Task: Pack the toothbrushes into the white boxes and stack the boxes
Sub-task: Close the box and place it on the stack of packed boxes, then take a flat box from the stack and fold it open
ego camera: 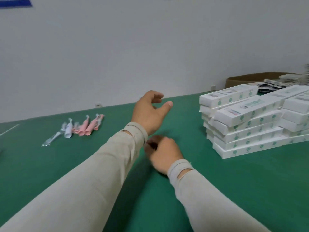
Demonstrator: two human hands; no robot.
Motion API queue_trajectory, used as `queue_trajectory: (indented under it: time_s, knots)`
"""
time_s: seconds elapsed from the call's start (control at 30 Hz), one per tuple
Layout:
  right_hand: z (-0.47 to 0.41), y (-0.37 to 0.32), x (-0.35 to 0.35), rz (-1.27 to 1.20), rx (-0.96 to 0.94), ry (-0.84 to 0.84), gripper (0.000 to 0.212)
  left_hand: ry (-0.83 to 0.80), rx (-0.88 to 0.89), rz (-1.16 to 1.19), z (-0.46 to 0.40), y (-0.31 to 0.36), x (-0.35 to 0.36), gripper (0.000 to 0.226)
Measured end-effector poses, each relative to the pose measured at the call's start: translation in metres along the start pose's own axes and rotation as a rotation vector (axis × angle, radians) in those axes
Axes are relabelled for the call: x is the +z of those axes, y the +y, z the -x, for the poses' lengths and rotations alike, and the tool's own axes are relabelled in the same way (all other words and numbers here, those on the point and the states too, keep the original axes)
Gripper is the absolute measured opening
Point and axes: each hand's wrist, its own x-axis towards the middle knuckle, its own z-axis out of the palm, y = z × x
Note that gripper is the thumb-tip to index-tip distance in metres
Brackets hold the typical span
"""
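Note:
Several wrapped toothbrushes lie on the green table [217,190] at the left: pink ones [88,126] and a white one [68,129], with a clear-wrapped brush head [50,139] in front. A stack of white boxes [247,126] with green dots stands at the right. My left hand [150,113] hovers above the table's middle, fingers loosely curved, holding nothing. My right hand [163,154] is just below it, blurred, its fingers curled near my left sleeve cuff; whether it holds anything is unclear.
A brown cardboard carton [247,78] with dark packets sits behind the boxes at the far right. A white wall runs along the table's far edge. A white line [10,129] marks the table at the far left.

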Motion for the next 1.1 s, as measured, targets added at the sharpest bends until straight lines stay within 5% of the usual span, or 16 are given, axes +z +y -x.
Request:
queue_trajectory:
  time_s: [0.3,0.4,0.47,0.63,0.77,0.87,1.0,1.1]
  knots:
    - [0.010,-0.009,0.017,0.104,-0.043,-0.038,0.017,0.078,-0.182,-0.454,0.098,-0.112,-0.161,0.018]
    - [0.022,-0.026,0.029,0.252,-0.124,-0.160,0.008,-0.008,-0.209,-0.794,0.120,-0.126,-0.198,0.031]
    - [0.027,-0.044,0.043,0.477,-0.241,-0.248,0.023,-0.126,-0.264,-0.945,0.131,-0.131,-0.215,0.038]
    - [0.023,-0.112,0.088,0.765,-0.325,-0.422,0.032,-0.211,-0.330,-0.836,0.144,-0.139,-0.244,0.040]
    - [0.025,-0.143,0.128,0.737,-0.353,-0.364,0.032,0.044,-0.379,-0.836,0.142,-0.151,-0.292,0.034]
    - [0.035,-0.139,0.148,0.615,-0.384,-0.286,0.029,0.303,-0.477,-1.082,0.137,-0.168,-0.352,0.052]
    - [0.030,-0.127,0.147,0.563,-0.408,-0.245,0.028,0.247,-0.837,-1.276,0.141,-0.196,-0.405,0.080]
    - [0.027,-0.125,0.144,0.548,-0.389,-0.255,0.028,0.226,-0.894,-1.322,0.147,-0.208,-0.411,0.079]
